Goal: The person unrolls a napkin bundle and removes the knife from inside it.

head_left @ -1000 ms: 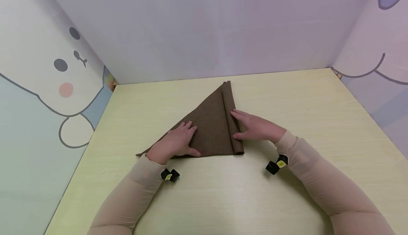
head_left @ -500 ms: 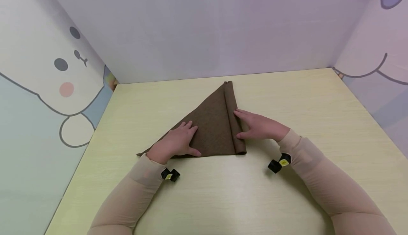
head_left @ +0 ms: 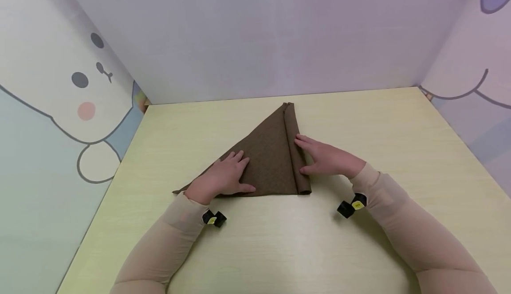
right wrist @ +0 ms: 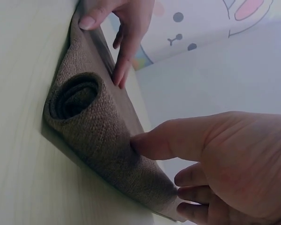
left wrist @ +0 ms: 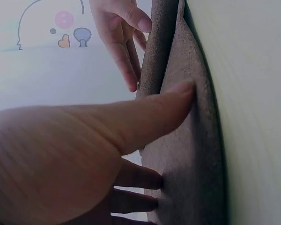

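A brown cloth (head_left: 267, 165), folded into a triangle, lies on the table, its right edge rolled into a tube (right wrist: 107, 126) whose spiral end shows in the right wrist view. My left hand (head_left: 221, 176) rests on the cloth's left part with fingers spread and the thumb near the front edge. With the thumb and fingertips my right hand (head_left: 329, 157) touches the outer side of the roll; the fingers are fairly straight and do not wrap round it. In the left wrist view the left thumb (left wrist: 154, 112) presses on the cloth.
The pale wooden table (head_left: 263, 245) meets a plain light wall (head_left: 263, 41) at the back. Printed cartoon panels (head_left: 52, 85) stand on both sides. A small black device (head_left: 351, 205) is strapped to each wrist, over beige sleeves (head_left: 407, 223).
The rolled edge and my right hand have shifted slightly to the right in the head view, which itself moves a little. My left hand stays on the cloth.
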`<action>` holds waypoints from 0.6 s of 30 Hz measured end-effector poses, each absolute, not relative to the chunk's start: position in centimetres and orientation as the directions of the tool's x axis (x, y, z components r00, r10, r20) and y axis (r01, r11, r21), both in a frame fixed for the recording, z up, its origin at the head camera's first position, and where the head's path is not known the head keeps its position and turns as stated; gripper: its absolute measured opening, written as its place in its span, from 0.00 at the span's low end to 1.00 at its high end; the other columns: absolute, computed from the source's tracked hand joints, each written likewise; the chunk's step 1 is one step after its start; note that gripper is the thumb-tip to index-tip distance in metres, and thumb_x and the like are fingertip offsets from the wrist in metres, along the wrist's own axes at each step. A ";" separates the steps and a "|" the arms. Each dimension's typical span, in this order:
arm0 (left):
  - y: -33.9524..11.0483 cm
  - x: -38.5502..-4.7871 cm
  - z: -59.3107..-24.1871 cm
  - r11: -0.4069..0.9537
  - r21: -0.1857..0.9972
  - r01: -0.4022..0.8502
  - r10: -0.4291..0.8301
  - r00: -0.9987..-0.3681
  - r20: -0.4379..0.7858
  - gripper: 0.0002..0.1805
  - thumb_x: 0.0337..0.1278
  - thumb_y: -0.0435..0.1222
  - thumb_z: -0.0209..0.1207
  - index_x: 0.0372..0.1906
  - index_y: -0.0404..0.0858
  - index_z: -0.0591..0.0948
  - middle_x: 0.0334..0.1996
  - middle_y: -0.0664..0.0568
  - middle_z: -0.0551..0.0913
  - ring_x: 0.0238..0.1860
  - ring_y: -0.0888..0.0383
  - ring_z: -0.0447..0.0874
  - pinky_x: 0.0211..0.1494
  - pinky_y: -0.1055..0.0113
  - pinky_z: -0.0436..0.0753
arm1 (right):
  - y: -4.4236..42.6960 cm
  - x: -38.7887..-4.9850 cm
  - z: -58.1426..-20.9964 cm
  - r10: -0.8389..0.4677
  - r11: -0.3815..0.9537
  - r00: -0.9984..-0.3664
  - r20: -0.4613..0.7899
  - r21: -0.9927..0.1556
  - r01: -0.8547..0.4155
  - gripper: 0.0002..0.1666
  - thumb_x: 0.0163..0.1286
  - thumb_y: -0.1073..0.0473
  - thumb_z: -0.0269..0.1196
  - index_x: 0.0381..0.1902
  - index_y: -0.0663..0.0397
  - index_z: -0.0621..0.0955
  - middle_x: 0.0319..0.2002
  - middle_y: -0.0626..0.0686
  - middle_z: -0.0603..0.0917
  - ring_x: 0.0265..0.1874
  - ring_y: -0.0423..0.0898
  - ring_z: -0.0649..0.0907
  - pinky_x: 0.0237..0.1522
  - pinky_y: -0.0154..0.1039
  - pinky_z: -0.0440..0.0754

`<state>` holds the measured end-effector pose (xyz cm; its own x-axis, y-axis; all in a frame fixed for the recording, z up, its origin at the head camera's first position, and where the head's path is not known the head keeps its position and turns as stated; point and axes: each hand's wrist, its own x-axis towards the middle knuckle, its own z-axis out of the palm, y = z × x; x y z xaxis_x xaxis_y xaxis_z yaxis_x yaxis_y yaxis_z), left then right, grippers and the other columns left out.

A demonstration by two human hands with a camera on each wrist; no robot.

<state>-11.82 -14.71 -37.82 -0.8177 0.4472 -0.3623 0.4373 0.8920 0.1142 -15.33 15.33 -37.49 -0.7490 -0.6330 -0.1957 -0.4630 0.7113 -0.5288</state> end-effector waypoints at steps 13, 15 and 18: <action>-12.2 -11.3 -38.6 0.861 0.155 0.484 0.507 -0.839 -0.198 0.49 0.59 0.65 0.52 0.73 0.34 0.59 0.73 0.38 0.54 0.74 0.42 0.48 0.72 0.50 0.55 | 13.6 -14.9 -37.4 -0.584 0.754 -0.810 -0.049 -0.403 -0.519 0.48 0.67 0.42 0.62 0.73 0.65 0.57 0.76 0.60 0.48 0.74 0.58 0.47 0.65 0.68 0.52; -12.1 -11.3 -38.7 0.871 0.161 0.465 0.491 -0.837 -0.243 0.50 0.58 0.66 0.51 0.74 0.36 0.57 0.74 0.39 0.51 0.74 0.40 0.45 0.72 0.48 0.54 | 13.3 -15.2 -37.7 -0.575 0.769 -0.816 -0.059 -0.380 -0.514 0.49 0.67 0.41 0.61 0.74 0.63 0.57 0.76 0.59 0.47 0.75 0.56 0.45 0.66 0.66 0.52; -12.1 -11.4 -38.9 0.893 0.145 0.426 0.450 -0.840 -0.302 0.52 0.56 0.69 0.49 0.76 0.40 0.54 0.75 0.40 0.48 0.74 0.37 0.42 0.71 0.45 0.53 | 12.8 -15.7 -38.1 -0.581 0.774 -0.812 -0.064 -0.352 -0.526 0.49 0.67 0.38 0.60 0.74 0.61 0.57 0.76 0.58 0.47 0.75 0.55 0.45 0.66 0.65 0.52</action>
<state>-11.37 -12.08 -38.89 -0.8402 0.4502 -0.3023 0.4262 0.8929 0.1452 -15.67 12.80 -38.15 -0.8115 -0.5808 -0.0640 -0.5263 0.7741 -0.3517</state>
